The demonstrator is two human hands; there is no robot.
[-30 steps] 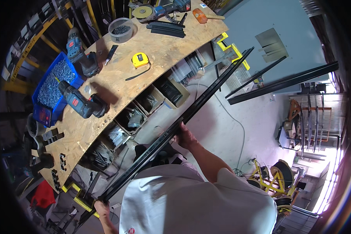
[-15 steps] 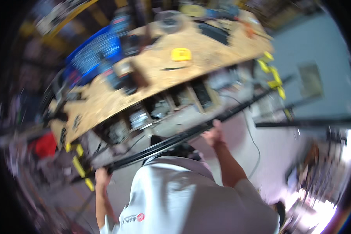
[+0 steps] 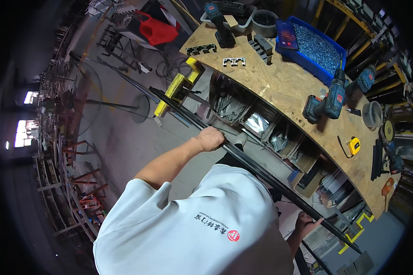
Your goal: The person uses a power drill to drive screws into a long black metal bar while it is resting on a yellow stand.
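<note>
Low in the frame, the white shirt [image 3: 192, 224] fills the bottom centre, and both hands are on the long black bar [image 3: 257, 167]. The view has swung since half a second ago: the bench was across the top then, now it curves down the right side, and the blur is gone. The bar now runs from upper left to lower right instead of rising to the right.

At lower right, the right hand [image 3: 307, 223] is against the bar from below, fingers partly spread rather than wrapped; how firmly it grips, I cannot tell. Up at centre, the left hand [image 3: 211, 137] is closed in a fist around the bar, the forearm reaching out from the shirt.

Just past the bar, the wooden workbench [image 3: 284, 87] shows its open shelves. On top sit a yellow tape measure [image 3: 354, 145] at right, 2 blue cordless drills [image 3: 328, 101] near the middle right, and a blue bin of screws [image 3: 314, 46] further up with a phone [image 3: 287, 35] on its edge. A yellow clamp [image 3: 176, 89] hangs at the bench's left end. Far upper left, a red bag [image 3: 156, 27].
</note>
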